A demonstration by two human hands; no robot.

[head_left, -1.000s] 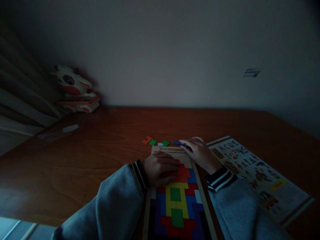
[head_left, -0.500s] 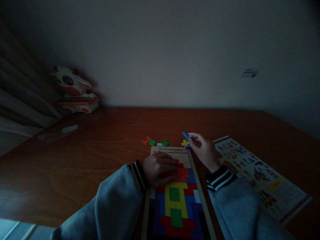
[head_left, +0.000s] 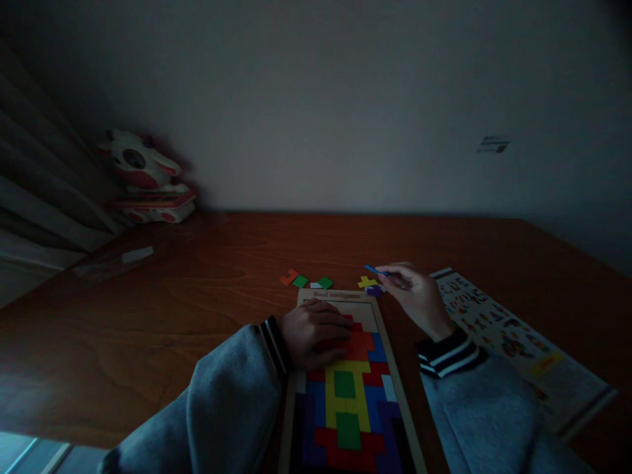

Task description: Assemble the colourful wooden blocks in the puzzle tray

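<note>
A wooden puzzle board (head_left: 340, 295) lies in the middle, filled over much of its area with red, orange, blue, yellow, green and purple pieces. My left hand (head_left: 316, 332) rests flat on its upper left part, fingers stretched over the red and orange pieces. Just past the board's top right corner, my right hand (head_left: 412, 293) pinches a thin blue piece (head_left: 375, 270) between thumb and fingers. Beneath that piece lie a yellow piece (head_left: 367, 282) and a purple piece (head_left: 374, 291). Behind the board's top left corner are an orange piece (head_left: 289, 277), a green piece (head_left: 301, 282) and another green piece (head_left: 326, 283).
To the right, a printed pattern sheet (head_left: 523, 349) lies partly under my right sleeve. A cow-shaped toy (head_left: 148, 178) stands at the back left beside a curtain (head_left: 49, 184). Clear plastic with a white label (head_left: 137, 255) is on the left of the table (head_left: 148, 316).
My right hand has moved a little to the right with the blue piece, which has turned flatter. More of the purple piece shows. My left hand has stayed in place.
</note>
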